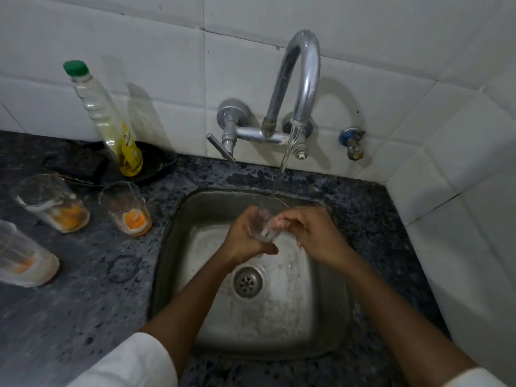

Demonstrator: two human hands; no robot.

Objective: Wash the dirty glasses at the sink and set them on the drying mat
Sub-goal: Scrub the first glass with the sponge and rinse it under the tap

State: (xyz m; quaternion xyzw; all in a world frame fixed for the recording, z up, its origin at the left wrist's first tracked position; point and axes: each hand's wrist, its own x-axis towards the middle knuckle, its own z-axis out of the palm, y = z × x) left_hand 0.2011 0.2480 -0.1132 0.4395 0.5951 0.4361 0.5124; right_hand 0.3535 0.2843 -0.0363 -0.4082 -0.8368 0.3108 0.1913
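Note:
Over the steel sink (321, 303) I hold a clear glass (262, 224) under water running from the tap (301, 79). My left hand (245, 241) wraps around the glass from the left and below. My right hand (310, 230) grips it from the right, fingertips at its rim. Three dirty glasses with orange residue stand on the counter to the left: one nearest the sink (127, 209), one further left (51, 203), one at the frame's left edge (22, 258). No drying mat is in view.
A dish soap bottle (111, 121) with a green cap leans on a black pan (150, 166) at the back left. The dark granite counter (83, 303) surrounds the sink. A small valve (353, 143) sticks out of the tiled wall to the right.

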